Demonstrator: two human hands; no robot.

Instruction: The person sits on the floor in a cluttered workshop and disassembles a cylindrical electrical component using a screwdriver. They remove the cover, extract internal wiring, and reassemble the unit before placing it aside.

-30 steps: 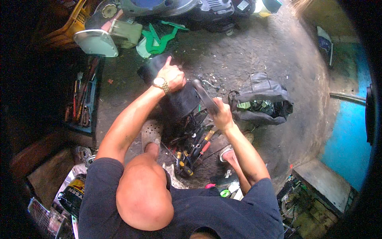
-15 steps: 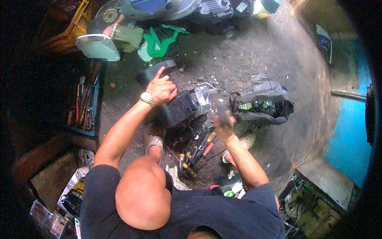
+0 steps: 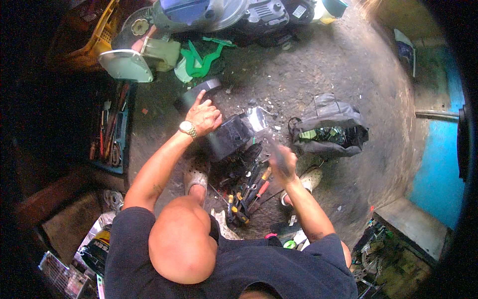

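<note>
My left hand (image 3: 205, 118), with a watch at the wrist, rests on a black box-shaped appliance (image 3: 230, 137). Its index finger stretches onto a black curved part (image 3: 199, 93) at the far side, and the other fingers curl down onto the appliance. In my right hand (image 3: 286, 163) is a dark hand tool (image 3: 280, 155), smeared by motion, so its kind does not show. It points toward a shiny silvery piece (image 3: 257, 118) at the appliance's right end. Between my feet lie several hand tools, among them a screwdriver with a red handle (image 3: 262, 189).
A dark open bag (image 3: 328, 121) with small things inside lies on the right. Green plastic pieces (image 3: 206, 60) and a white-edged panel (image 3: 127, 66) are at the far left, near a blue tool tray (image 3: 119, 134). Small debris dots the floor. A blue panel (image 3: 435, 169) stands at the right.
My right hand has drawn slightly toward me with the blurred tool, which now tilts more to the left. My left hand keeps its place on the appliance. The whole view has shifted a little.
</note>
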